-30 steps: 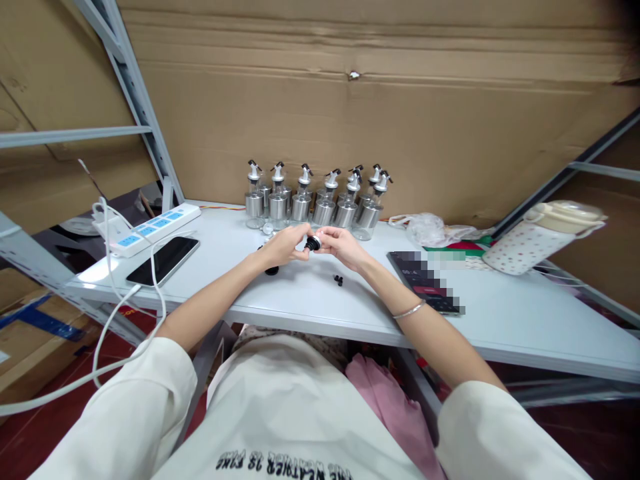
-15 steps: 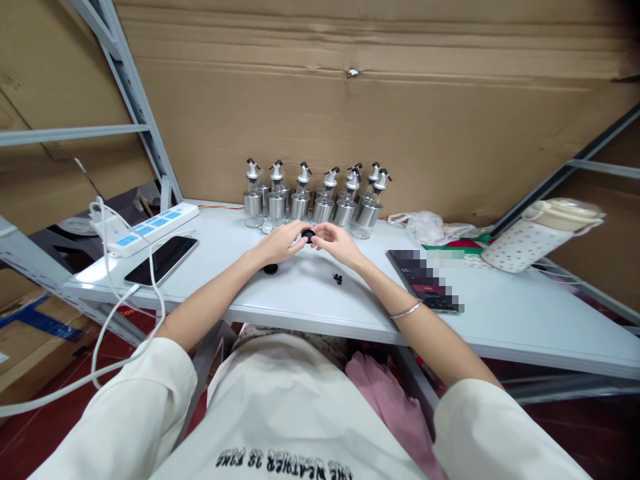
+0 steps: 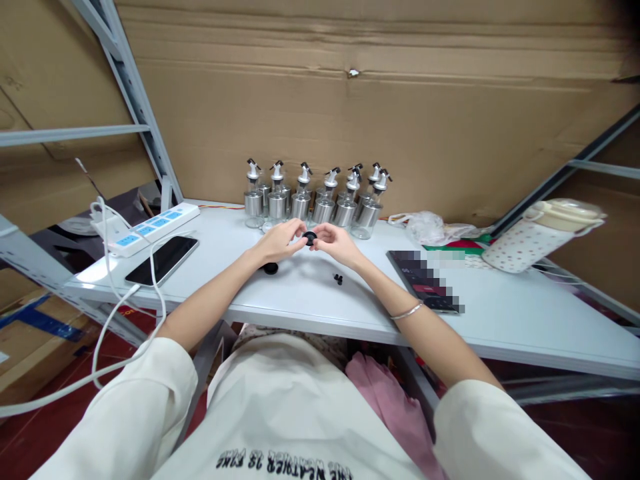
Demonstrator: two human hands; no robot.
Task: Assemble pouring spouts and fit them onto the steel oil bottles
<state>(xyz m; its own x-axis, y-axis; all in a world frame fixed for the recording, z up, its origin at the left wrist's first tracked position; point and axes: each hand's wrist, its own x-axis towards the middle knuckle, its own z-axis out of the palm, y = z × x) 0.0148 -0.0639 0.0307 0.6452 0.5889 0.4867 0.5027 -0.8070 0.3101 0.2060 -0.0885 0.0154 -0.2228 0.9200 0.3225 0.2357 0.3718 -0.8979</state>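
Observation:
A small round black part (image 3: 310, 238) is held between the fingertips of both hands, above the grey-white table (image 3: 300, 300). My left hand (image 3: 281, 241) pinches its left side, and my right hand (image 3: 336, 243) grips the right side. Below my left hand, a second round black piece (image 3: 271, 268) lies on the table. Some tiny black pieces (image 3: 339, 279) rest on the tabletop below my right hand. Just behind the hands stand several glass bottles with steel sleeves (image 3: 301, 204) and pouring spouts.
To the left are a white power strip (image 3: 155, 230), a phone (image 3: 164, 260) and white cables (image 3: 163, 313). A second phone (image 3: 425, 281), a plastic bag (image 3: 430, 229) and a dotted white flask (image 3: 525, 243) are on the right. Cardboard (image 3: 310, 113) stands behind.
The black part has tilted slightly between my fingertips and shows more of its round face. Both hands stay nearly in place.

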